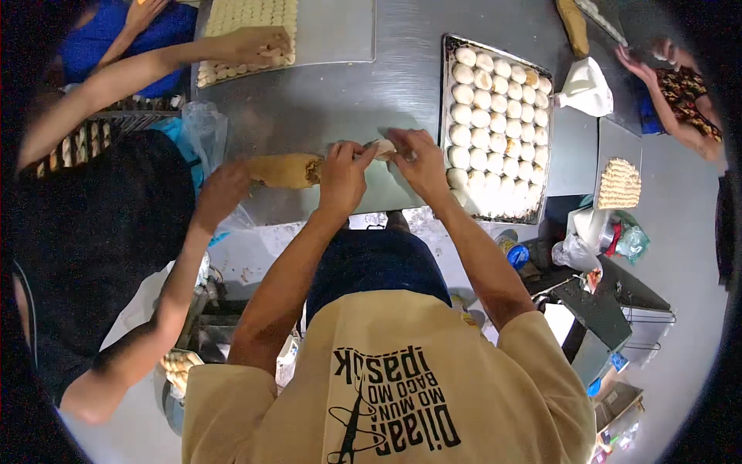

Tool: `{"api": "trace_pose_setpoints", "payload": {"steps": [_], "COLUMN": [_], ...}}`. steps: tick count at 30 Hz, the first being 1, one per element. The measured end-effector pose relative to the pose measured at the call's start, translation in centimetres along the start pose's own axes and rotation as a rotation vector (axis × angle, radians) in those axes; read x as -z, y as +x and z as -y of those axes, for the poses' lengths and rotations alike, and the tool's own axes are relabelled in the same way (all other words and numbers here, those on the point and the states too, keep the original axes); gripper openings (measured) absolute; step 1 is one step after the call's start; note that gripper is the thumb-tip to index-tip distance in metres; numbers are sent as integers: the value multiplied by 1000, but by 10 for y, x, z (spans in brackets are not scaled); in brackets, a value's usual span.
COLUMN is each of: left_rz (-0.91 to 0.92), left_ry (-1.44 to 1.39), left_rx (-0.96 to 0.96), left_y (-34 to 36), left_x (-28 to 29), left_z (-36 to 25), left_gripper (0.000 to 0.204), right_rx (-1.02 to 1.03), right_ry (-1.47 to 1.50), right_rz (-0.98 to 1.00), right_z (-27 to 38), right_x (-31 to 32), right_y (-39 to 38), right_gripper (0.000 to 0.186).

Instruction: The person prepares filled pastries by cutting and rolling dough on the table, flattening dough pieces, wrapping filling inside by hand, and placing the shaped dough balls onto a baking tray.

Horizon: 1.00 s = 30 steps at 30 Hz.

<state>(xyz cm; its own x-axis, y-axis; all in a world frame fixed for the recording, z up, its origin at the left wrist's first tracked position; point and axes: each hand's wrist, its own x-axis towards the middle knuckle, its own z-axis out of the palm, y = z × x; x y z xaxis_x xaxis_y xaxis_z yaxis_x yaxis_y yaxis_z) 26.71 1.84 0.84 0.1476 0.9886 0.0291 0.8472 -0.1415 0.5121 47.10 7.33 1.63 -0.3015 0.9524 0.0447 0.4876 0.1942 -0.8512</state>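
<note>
Over the near edge of the metal table, I hold a small, pale piece of dough between my two hands. My left hand pinches its left side with thumb and fingers. From the other side, the curled fingers of my right hand grip it. Just left of my left hand lies a thick brown log of filling, its near end rough and crumbly. To the right of my right hand is a dark-rimmed baking tray with rows of round, pale dough balls.
A co-worker in black stands close on my left, one hand by the log. Another person's hand reaches over a tray of small dough pieces. Far right are a white bag, a tray of pastries and another person.
</note>
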Motion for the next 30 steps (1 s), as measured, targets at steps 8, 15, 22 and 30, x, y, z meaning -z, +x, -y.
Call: {"api": "trace_pose_setpoints", "payload": {"steps": [8, 15, 22, 30], "left_rz": [-42, -132, -105, -34], "left_ry": [163, 2, -139, -325], "left_rx": [-163, -29, 24, 30], "left_y": [-9, -24, -81, -120], "left_x": [9, 46, 59, 54], "left_z": [5, 9, 27, 25], "left_gripper": [57, 37, 26, 13], "right_rx": [305, 53, 62, 162], "right_ry": [-448, -579, -760, -746], "right_rz": [33, -145, -112, 174], "right_z": [12, 3, -18, -15], "right_x": [-14, -52, -77, -58], "right_y": [-12, 56, 59, 3], "right_gripper": [28, 46, 73, 63]}}
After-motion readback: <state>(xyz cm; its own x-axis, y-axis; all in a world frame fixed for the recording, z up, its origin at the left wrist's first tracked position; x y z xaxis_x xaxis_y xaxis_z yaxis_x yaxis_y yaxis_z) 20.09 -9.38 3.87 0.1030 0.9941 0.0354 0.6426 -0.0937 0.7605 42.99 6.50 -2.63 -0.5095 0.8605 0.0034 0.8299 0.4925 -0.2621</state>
